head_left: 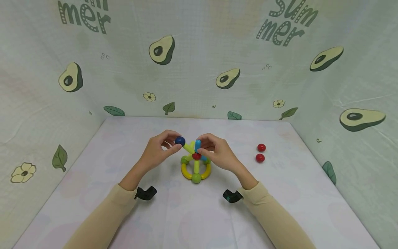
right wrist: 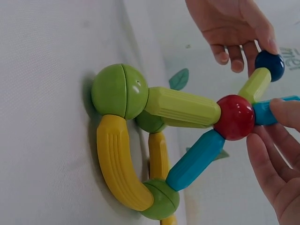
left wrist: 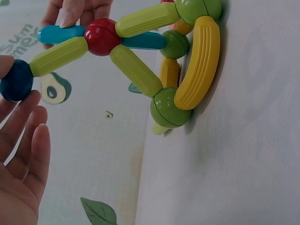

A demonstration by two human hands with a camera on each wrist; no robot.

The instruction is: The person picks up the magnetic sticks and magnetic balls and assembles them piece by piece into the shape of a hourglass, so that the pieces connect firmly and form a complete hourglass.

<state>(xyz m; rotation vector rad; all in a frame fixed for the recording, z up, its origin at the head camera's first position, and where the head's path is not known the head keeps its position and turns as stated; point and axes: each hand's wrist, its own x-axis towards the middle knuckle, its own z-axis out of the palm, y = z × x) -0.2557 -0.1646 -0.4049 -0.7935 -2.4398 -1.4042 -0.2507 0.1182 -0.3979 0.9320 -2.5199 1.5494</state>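
Left grip: the left hand (head_left: pixel 155 152) is closed to a pinch, thumb and fingers about a dark blue, glossy, plastic-looking ball (head_left: pixel 180 141).
Right grip: the right hand (head_left: pixel 219 152) is closed to a pinch on a light-blue, ridged, plastic-looking rod (head_left: pixel 198 144).
Landmark: glossy red ball (head_left: pixel 196 156), the hub of the built frame, between the two hands and below them.
Light-blue rod: rises from the red ball, long axis near upright; lower end touches it.
Lime rod: a ribbed, lime-green, plastic-looking piece (left wrist: pixel 58 56) leans from the red ball up towards the left hand; its far end touches the dark blue ball.
Key relation: dark blue ball lies up and left of the red ball, in line with the lime rod's long axis. Left hand is on it; right hand is nearer the red ball. I judge that this line governs any push or pull there.
Below red ball: rods slope down to round green balls (head_left: pixel 196 178), joined by curved yellow rods (head_left: pixel 185 172) in a ring on the pale worktop (head_left: pixel 186 214).
Well right of red ball: two loose, glossy red balls (head_left: pixel 260 158), near each other.
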